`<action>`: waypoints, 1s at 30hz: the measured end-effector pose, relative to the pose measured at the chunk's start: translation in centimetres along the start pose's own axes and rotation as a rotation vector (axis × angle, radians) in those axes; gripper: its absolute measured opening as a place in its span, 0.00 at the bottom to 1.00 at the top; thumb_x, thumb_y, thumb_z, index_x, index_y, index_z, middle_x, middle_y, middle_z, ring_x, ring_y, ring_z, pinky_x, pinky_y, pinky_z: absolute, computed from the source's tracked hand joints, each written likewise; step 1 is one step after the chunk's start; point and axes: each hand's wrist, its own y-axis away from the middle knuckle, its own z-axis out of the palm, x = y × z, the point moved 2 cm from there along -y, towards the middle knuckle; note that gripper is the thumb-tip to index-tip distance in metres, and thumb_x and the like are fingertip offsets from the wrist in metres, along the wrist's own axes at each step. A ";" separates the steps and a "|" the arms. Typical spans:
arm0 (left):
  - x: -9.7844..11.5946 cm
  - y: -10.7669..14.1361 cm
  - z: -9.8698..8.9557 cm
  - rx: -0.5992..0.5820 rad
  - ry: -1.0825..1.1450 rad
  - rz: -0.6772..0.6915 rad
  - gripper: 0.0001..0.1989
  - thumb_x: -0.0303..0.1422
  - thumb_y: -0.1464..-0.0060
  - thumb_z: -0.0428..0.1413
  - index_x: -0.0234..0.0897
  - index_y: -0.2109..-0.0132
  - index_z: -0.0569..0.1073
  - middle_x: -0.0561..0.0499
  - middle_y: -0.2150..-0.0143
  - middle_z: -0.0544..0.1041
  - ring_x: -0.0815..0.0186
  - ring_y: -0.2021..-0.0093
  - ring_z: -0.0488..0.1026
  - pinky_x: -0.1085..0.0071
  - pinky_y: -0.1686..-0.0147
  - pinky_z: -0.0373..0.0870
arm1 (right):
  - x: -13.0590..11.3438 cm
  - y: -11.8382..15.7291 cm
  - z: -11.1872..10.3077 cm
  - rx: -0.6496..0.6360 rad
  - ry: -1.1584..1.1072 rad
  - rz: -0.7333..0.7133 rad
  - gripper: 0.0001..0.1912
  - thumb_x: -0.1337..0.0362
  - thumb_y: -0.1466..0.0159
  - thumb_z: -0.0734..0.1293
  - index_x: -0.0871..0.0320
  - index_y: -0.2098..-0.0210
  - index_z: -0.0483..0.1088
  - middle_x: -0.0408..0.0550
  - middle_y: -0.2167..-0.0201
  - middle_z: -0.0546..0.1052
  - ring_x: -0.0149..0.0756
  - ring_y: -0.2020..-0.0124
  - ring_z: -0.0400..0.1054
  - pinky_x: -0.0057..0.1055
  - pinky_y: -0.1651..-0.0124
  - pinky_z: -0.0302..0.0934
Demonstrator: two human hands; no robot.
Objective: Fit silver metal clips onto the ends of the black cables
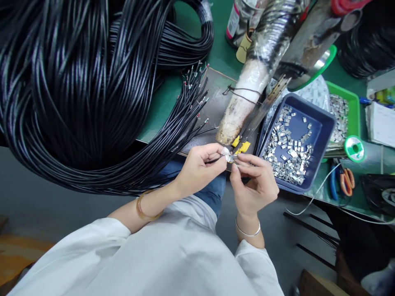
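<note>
My left hand [202, 167] is pinched around the end of a black cable, with something white wrapped at its thumb or fingertip. Close against it, my right hand [254, 181] pinches a small metal connector [233, 157] at the cable end. Both hands meet over the table's front edge, just below two yellow pieces [243, 147] and the tip of a wrapped white tube [236, 111]. A blue tray [321, 119] of small metal connector shells [285, 142] stands right of my right hand. Black cables [173, 135] with stripped coloured ends fan out at the left.
A large coil of black cable [70, 82] covers the left side. Behind the blue tray is a green tray [354, 111] of metal parts. Solder spool [354, 149], orange-handled tool [347, 181] and a white wire lie at the right. A glass jar [243, 20] stands at the back.
</note>
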 end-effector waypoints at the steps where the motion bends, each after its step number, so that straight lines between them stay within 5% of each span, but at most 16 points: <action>1: 0.1 0.0 0.0 -0.001 0.006 -0.009 0.07 0.31 0.46 0.56 0.35 0.71 0.67 0.60 0.82 0.57 0.77 0.81 0.51 0.78 0.82 0.48 | 0.0 0.1 0.0 -0.010 0.008 0.000 0.09 0.74 0.42 0.72 0.55 0.65 0.73 0.46 0.60 0.80 0.33 0.62 0.78 0.31 0.62 0.77; 18: 0.1 0.4 0.1 0.035 -0.036 0.067 0.05 0.29 0.45 0.56 0.34 0.69 0.73 0.59 0.79 0.61 0.77 0.79 0.53 0.79 0.81 0.49 | 0.2 -0.2 -0.1 -0.016 0.084 -0.052 0.12 0.75 0.43 0.73 0.54 0.62 0.75 0.43 0.60 0.81 0.32 0.60 0.77 0.30 0.61 0.76; 26: 0.1 0.0 -0.3 -0.023 0.094 -0.047 0.04 0.29 0.49 0.60 0.33 0.70 0.73 0.60 0.81 0.61 0.77 0.80 0.53 0.78 0.81 0.51 | 0.3 0.2 -0.1 -0.024 0.065 -0.057 0.10 0.75 0.41 0.72 0.55 0.63 0.73 0.45 0.61 0.81 0.34 0.60 0.78 0.33 0.56 0.75; 30: -0.1 0.5 -0.1 -0.082 0.139 -0.125 0.05 0.30 0.50 0.62 0.31 0.68 0.75 0.61 0.81 0.60 0.77 0.80 0.53 0.79 0.81 0.50 | -0.1 0.4 -1.8 0.128 -0.014 -0.008 0.10 0.72 0.36 0.68 0.53 0.56 0.71 0.39 0.71 0.79 0.27 0.77 0.73 0.25 0.76 0.67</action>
